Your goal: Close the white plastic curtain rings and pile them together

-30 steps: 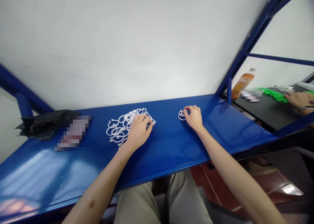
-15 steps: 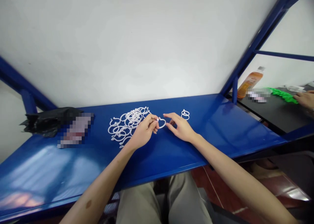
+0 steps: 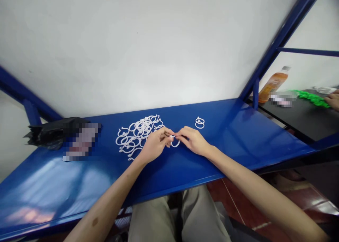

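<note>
Between my fingertips is a white plastic ring (image 3: 175, 143), its round part hanging down. My left hand (image 3: 158, 143) pinches it from the left, and my right hand (image 3: 192, 139) closes on its upper ends from the right. The fingers cover the spot where the ends of the ring meet. Just left of my left hand lies a loose pile of white rings (image 3: 137, 132), several of them open at the ends. Past my right hand, two white rings (image 3: 200, 122) lie overlapping on the blue table (image 3: 169, 175).
On the left, a black plastic bag (image 3: 53, 129) lies beside a blurred-out flat item (image 3: 82, 143). Blue frame posts (image 3: 255, 93) rise at both table ends. At a dark table on the right are an orange drink bottle (image 3: 274, 84), green pieces (image 3: 312, 98) and another person's hand (image 3: 333, 100).
My right hand has moved left and closed its fingers on the ring, which was held by my left hand alone. The ring now hangs lower between both hands.
</note>
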A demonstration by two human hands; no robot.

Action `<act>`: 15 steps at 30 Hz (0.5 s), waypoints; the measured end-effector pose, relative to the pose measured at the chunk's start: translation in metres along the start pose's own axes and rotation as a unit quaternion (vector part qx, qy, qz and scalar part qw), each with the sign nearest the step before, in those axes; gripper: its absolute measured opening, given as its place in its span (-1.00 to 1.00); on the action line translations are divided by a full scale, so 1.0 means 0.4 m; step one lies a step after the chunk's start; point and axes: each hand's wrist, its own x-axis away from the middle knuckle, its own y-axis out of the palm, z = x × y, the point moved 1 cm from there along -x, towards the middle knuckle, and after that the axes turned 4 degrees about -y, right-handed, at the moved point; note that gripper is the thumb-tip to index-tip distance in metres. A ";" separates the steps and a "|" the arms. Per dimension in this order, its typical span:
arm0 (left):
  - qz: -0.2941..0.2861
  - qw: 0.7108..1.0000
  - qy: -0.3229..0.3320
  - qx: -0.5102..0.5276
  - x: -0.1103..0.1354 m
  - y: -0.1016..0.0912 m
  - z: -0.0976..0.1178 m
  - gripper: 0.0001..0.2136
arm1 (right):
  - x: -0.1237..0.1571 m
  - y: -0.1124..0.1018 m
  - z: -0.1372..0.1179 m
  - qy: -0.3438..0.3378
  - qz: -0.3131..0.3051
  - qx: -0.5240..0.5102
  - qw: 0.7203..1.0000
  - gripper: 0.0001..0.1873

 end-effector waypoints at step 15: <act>-0.011 0.988 0.059 -0.139 0.003 -0.007 0.002 -0.91 | 0.009 0.015 0.007 -0.044 -0.073 0.040 0.996 -0.75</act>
